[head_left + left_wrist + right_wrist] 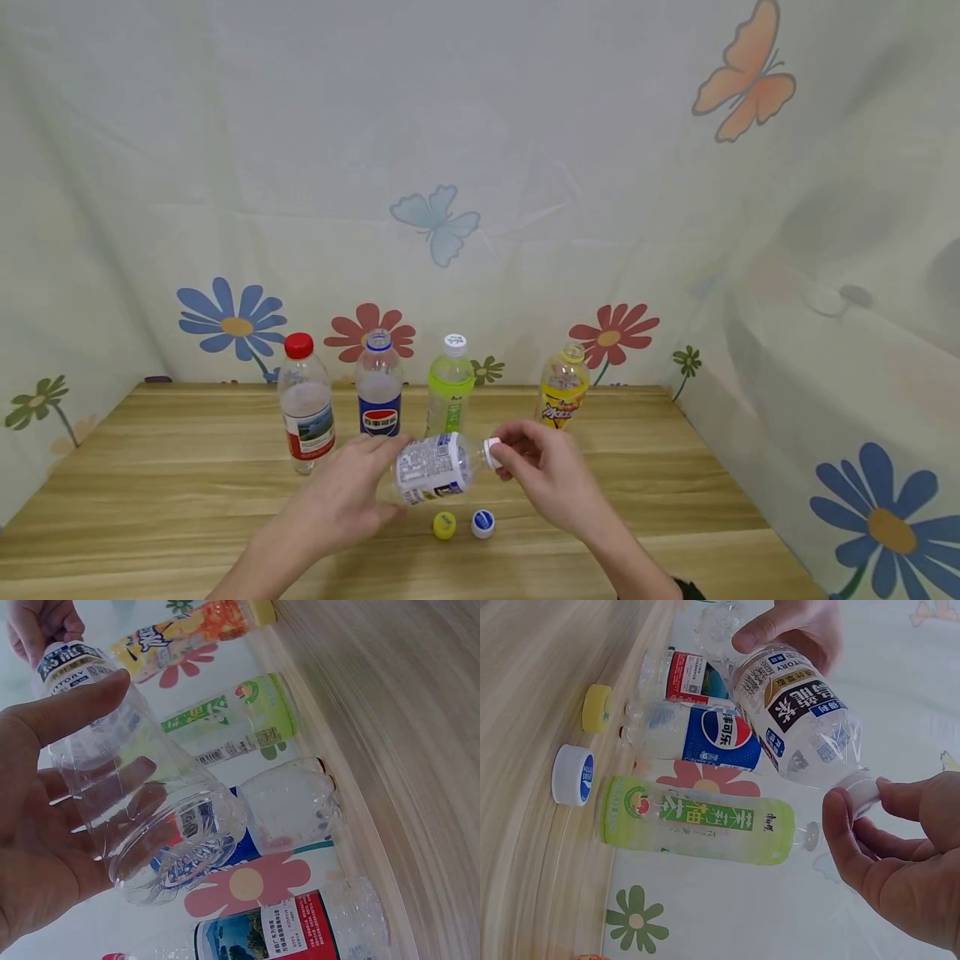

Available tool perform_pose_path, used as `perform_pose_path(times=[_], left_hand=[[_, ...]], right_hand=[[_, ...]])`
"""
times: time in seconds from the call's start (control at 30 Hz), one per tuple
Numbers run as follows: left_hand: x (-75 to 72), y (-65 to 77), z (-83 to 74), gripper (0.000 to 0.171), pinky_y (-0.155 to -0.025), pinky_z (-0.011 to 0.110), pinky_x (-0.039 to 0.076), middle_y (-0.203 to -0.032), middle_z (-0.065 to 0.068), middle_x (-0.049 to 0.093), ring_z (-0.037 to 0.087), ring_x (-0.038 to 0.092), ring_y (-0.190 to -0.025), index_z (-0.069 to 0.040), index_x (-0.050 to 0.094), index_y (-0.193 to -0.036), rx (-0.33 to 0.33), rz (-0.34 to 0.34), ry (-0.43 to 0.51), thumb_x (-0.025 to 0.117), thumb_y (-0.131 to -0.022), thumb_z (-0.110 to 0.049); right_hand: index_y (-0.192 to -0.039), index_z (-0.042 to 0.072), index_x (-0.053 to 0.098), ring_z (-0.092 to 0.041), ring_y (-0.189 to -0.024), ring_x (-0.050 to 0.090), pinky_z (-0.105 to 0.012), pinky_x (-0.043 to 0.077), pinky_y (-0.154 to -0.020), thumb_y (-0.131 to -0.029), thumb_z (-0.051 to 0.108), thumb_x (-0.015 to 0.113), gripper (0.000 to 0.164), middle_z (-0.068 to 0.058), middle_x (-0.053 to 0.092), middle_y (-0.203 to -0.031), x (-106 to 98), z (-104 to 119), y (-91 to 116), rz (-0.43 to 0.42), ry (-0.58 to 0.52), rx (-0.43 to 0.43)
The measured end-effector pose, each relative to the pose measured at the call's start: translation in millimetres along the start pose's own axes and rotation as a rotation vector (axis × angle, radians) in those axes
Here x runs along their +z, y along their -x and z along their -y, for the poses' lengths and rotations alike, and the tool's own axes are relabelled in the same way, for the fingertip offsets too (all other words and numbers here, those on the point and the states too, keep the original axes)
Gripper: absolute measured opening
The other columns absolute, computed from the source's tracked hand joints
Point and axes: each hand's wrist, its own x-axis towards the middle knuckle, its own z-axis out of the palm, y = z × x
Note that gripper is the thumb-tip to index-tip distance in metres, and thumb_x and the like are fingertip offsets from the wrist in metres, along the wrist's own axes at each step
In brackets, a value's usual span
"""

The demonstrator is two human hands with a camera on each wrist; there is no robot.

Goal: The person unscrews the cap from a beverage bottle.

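Tilted on its side above the table is a clear plastic bottle [431, 471] with a white, blue and black label. My left hand [348, 492] grips its lower body, thumb on one side and fingers on the other, as the left wrist view shows. At the neck, my right hand [551, 475] pinches the white cap [861, 792] between thumb and forefinger. The cap sits on the bottle's mouth; whether it is tight I cannot tell. Below the bottle, a yellow cap [444, 525] and a white cap with a blue top [483, 523] lie on the table.
Along the back stand a red-capped bottle [307, 417], an uncapped blue-labelled cola bottle [379, 392], a green bottle with a white cap [450, 387] and an uncapped yellow-labelled bottle [564, 387]. The wooden table [187, 517] ends at a flowered cloth [480, 283].
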Motion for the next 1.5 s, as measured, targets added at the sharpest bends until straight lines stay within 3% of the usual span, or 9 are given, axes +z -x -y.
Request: perform_pose_path(times=[0.63,1.5], left_hand=[[-1.2,-1.1,1.6,0.078,-0.092,0.040,0.048,-0.129,0.000,0.059,0.023,0.057,-0.116,-0.014,0.056,-0.137,-0.031,0.030,0.030,0.091,-0.069,-0.026],[-0.1,-1.6,3.2,0.077,-0.092,0.041,0.048,-0.128,0.001,0.060,0.024,0.057,-0.114,-0.012,0.057,-0.136,-0.036,0.031,0.045,0.091,-0.069,-0.026]], right_hand=[[-0.108,0.003,0.064,-0.019,-0.089,0.064,-0.027,0.054,-0.075,-0.091,-0.004,0.066,0.019,0.001,0.063,-0.097,0.4,-1.1,2.5,0.011,0.048,-0.137],[-0.111,0.005,0.063,-0.019,-0.097,0.061,-0.025,0.052,-0.082,-0.089,-0.008,0.067,0.026,0.002,0.062,-0.105,-0.4,-1.0,3.2,0.031,0.043,-0.144]])
